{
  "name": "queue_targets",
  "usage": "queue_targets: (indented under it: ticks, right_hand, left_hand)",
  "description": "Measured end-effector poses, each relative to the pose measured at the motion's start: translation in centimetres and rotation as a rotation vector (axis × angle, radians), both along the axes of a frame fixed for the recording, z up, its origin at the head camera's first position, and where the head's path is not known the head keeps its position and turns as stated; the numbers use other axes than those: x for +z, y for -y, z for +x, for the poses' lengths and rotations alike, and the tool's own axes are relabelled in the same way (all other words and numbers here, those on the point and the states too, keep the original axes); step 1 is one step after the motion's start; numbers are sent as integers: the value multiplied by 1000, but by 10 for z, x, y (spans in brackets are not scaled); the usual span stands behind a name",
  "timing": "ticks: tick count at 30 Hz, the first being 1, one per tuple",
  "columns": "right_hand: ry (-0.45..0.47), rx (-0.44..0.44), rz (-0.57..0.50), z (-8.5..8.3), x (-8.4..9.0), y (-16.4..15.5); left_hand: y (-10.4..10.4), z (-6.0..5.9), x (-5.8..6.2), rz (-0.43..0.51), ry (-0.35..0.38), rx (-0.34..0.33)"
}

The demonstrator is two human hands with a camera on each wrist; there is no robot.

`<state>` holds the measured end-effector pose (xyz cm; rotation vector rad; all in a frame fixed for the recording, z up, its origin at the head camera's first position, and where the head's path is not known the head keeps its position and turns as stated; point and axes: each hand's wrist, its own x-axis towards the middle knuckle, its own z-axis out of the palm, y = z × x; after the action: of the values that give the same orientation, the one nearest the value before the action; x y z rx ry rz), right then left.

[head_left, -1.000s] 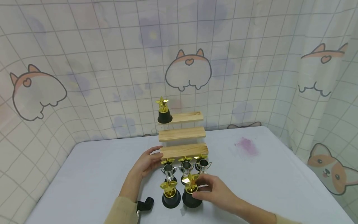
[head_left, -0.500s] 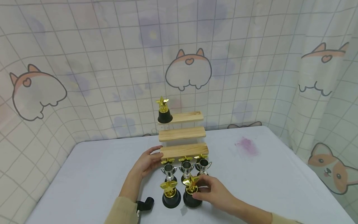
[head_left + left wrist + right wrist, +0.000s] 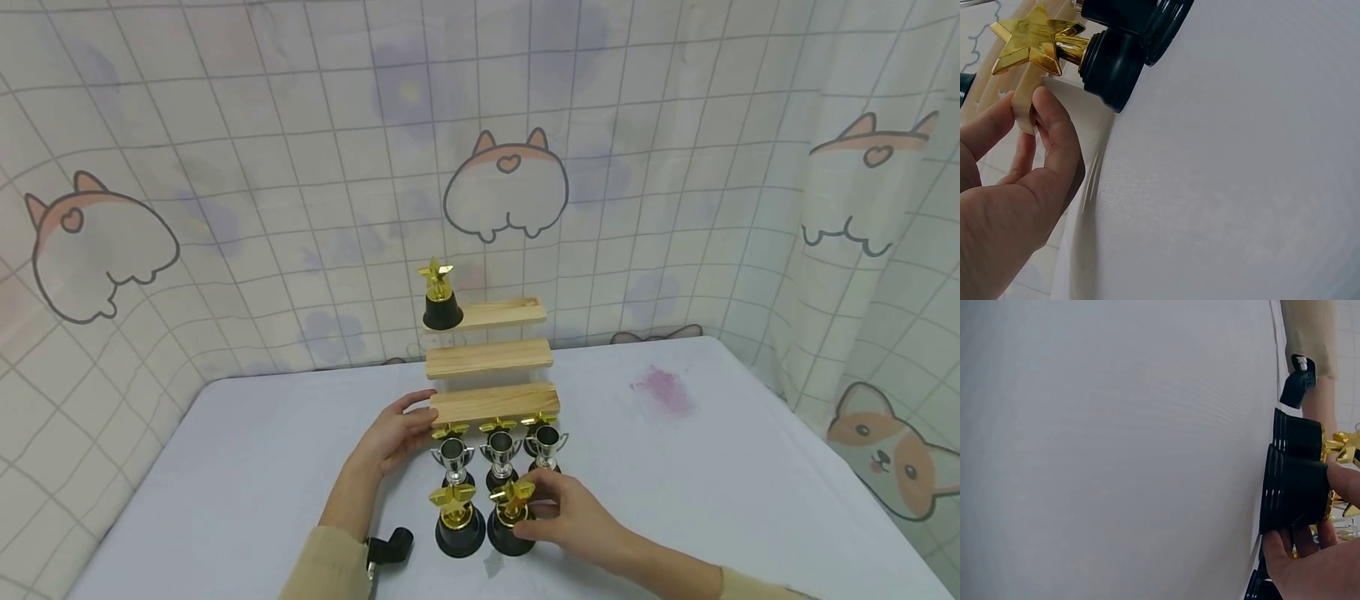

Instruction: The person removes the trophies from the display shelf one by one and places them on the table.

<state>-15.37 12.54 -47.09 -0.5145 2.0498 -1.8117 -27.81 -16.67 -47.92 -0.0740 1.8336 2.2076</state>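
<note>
My left hand (image 3: 393, 437) pinches the left end of the lowest wooden board (image 3: 495, 403) of a three-step stand. In the left wrist view, thumb and fingers close on that board's end (image 3: 1024, 106). My right hand (image 3: 577, 517) holds a gold star trophy with a black base (image 3: 508, 537) at the front right of the group. In the right wrist view, its base (image 3: 1297, 490) stands on the white tabletop, fingers around its side. Just left of it stands another star trophy (image 3: 459, 533). Behind them are three silver cup trophies (image 3: 500, 450), then three more star trophies (image 3: 497, 426), mostly hidden.
One star trophy (image 3: 442, 310) stands at the left end of the top board (image 3: 502, 314). The middle board (image 3: 487, 358) bears nothing. A black wrist device (image 3: 390, 547) sits by the left sleeve. Behind the table (image 3: 660, 467) hangs a checked curtain (image 3: 300, 167).
The star trophy in my right hand has shifted slightly left, closer to its neighbour, and its star sits a little lower. My left hand stays on the board.
</note>
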Motion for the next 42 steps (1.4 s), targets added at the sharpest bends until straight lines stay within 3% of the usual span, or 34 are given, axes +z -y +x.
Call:
queue_targets:
  ticks: [13,20,26,36,42]
  right_hand:
    - [-10,-6,68,-2,4,0]
    - [-163,-23,145,-1,13,-9]
    - [-287,-24,145,-1,32,-18]
    - [-418,-55,166,-24,72,-24]
    - [-433,-83,164,-47,89,-20]
  left_hand:
    - [0,-1,-2,0,-1,9]
    - [0,-1,-4,0,3,18]
    - [0,-2,-4,1,4,15]
    - [-2,-2,-2,-10,6,18]
    - [-1,0,-3,1,4,18]
